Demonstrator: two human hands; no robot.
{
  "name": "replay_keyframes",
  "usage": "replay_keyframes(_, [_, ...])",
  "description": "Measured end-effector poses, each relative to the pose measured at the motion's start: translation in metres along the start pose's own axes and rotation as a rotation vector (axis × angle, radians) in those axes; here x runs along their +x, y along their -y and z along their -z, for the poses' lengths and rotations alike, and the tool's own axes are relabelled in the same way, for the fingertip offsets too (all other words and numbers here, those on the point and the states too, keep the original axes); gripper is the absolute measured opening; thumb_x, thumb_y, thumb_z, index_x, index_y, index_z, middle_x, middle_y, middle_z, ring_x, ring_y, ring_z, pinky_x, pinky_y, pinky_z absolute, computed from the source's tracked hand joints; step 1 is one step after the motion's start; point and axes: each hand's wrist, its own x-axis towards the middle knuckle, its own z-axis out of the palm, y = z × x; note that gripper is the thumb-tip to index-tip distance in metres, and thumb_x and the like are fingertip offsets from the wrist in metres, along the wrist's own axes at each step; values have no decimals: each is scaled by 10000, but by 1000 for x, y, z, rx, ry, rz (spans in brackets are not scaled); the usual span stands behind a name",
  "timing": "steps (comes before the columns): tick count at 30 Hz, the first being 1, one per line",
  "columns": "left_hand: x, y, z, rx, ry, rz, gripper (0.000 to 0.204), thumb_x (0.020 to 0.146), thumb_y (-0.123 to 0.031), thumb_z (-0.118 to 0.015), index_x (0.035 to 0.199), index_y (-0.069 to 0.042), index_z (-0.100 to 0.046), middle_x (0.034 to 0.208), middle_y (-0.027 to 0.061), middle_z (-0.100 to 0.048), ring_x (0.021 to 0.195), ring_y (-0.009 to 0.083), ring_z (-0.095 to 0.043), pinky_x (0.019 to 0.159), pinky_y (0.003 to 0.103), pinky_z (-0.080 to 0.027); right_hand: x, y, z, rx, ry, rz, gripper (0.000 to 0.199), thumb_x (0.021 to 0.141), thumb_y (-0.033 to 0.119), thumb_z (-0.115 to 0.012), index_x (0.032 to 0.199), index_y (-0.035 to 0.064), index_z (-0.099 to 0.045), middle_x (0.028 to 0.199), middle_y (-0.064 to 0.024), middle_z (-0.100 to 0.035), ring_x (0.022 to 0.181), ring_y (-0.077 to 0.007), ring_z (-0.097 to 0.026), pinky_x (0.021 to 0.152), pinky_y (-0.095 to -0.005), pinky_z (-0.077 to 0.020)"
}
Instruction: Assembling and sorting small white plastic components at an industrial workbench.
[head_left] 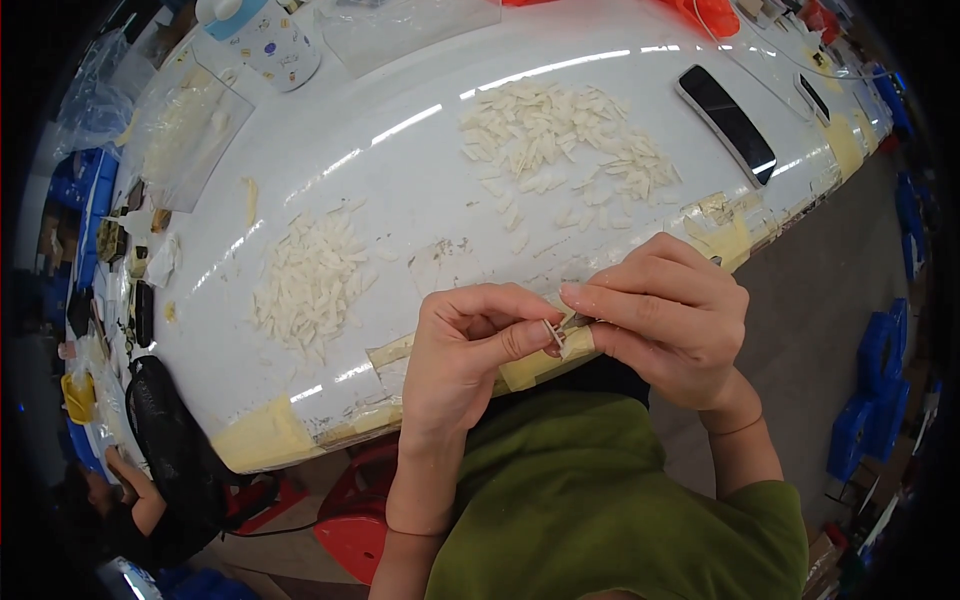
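Observation:
My left hand [465, 345] pinches a small white plastic piece [553, 333] between thumb and forefinger at the near edge of the white table [400, 170]. Facing it, my right hand [665, 315] grips a thin metal tool [578, 322] whose tip touches that piece. Two heaps of similar small white pieces lie on the table: one to the left [310, 280] and a larger, spread one farther back [565, 140].
A black phone [727, 121] lies at the back right. A white bottle with a blue cap [262, 35] and clear plastic bags [185, 125] sit at the back left. Yellow tape [262, 440] lines the table edge. Another person's hand [125, 475] shows at lower left, beside a red stool [355, 515].

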Motion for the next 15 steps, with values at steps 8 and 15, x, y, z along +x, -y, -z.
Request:
replay_keyframes(8, [1, 7, 4, -102, 35, 14, 137, 765, 142, -649, 860, 50, -685, 824, 112, -664, 700, 163, -611, 691, 231, -510, -2, 3, -3, -3, -11, -34, 267, 634, 54, -744, 901, 54, -756, 781, -24, -674, 669, -139, -509, 604, -233, -449])
replay_keyframes(15, [0, 7, 3, -116, 33, 35, 133, 763, 140, -654, 853, 46, -686, 820, 112, -665, 687, 161, -609, 676, 230, -511, -3, 4, -2, 5, -15, -22, 274, 617, 45, -749, 890, 57, -759, 778, -21, -676, 658, -133, -506, 597, -227, -449])
